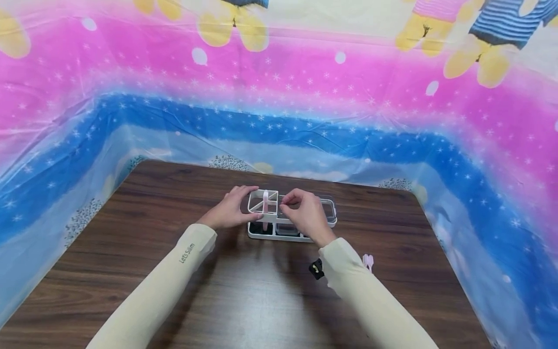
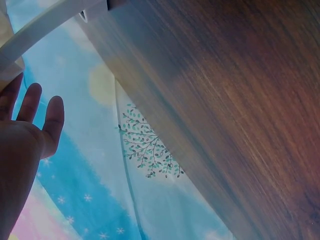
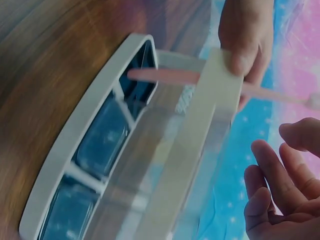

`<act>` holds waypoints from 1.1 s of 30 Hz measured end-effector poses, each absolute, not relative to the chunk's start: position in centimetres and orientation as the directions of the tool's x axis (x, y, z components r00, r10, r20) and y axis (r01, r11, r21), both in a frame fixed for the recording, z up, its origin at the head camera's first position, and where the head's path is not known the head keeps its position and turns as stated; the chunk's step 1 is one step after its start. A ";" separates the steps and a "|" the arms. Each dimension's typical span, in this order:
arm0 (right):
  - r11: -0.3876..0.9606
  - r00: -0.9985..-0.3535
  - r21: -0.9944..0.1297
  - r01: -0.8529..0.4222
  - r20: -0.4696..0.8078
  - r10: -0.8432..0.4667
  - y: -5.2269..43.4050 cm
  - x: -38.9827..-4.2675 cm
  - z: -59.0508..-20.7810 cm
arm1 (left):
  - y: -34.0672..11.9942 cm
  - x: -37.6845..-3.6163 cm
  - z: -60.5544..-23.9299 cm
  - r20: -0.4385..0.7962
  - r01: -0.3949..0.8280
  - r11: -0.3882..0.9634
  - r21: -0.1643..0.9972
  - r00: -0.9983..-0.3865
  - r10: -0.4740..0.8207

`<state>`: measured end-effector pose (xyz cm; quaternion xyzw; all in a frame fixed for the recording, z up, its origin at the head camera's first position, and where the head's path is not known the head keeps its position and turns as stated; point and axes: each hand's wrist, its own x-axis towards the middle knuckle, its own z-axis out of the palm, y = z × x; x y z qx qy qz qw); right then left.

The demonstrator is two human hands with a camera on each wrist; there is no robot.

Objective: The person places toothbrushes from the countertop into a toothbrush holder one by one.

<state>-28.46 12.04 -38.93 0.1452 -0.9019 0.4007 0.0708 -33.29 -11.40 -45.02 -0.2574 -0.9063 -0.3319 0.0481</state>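
A clear holder with a white frame (image 1: 270, 236) and several compartments stands on the brown table (image 1: 244, 295), toward its far side. A thin pink stick (image 1: 265, 209) stands upright in its left part. My left hand (image 1: 230, 211) grips the holder's left end; in the right wrist view its thumb (image 3: 245, 47) presses on the white top rim (image 3: 200, 130), with the pink stick (image 3: 170, 76) running behind. My right hand (image 1: 303, 214) hovers over the holder's middle. Its fingers (image 3: 277, 180) are loosely curled with nothing between them. The left wrist view shows my left hand's fingers (image 2: 30, 107) reaching to the white frame (image 2: 45, 25).
A small pink item (image 1: 368, 261) lies on the table beside my right sleeve. A printed plastic sheet (image 1: 279, 121) in pink and blue hangs behind and around the table. The table's far edge (image 2: 150, 135) runs close behind the holder.
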 end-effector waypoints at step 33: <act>0.760 -0.922 -0.633 -0.148 0.366 0.125 25.4 -26.6 -41.6 | -11.4 -33.2 -45.0 0.212 0.464 0.648 0.604 -0.878 0.430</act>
